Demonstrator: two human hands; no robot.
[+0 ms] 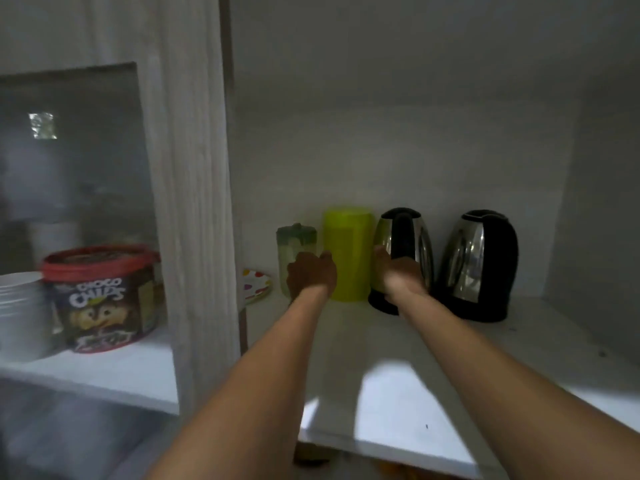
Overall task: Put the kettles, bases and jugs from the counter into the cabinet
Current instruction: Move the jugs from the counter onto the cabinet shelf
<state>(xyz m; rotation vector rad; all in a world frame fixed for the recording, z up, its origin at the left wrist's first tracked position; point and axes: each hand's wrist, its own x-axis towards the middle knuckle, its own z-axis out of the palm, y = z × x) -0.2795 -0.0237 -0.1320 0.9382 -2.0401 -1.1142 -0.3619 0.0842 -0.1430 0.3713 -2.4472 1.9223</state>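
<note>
On the cabinet shelf [381, 355] four items stand in a row at the back. From the left they are a clear jug with a green lid [296, 239], a lime-green jug [348, 251] and two steel-and-black kettles [403, 230] [481, 265]. The kettles have black bottoms. My left hand [311, 275] wraps the lower part of the clear jug, with its thumb against the lime-green jug. My right hand [401, 275] is closed around the front of the left kettle. Both arms reach deep into the cabinet.
A colourful dotted plate [256, 284] lies at the shelf's far left. A white door frame [194, 202] stands left of my arms. Behind its glass are a red-lidded Choco Chips tub [100, 299] and a stack of white bowls [17, 313]. The cabinet wall closes the right side.
</note>
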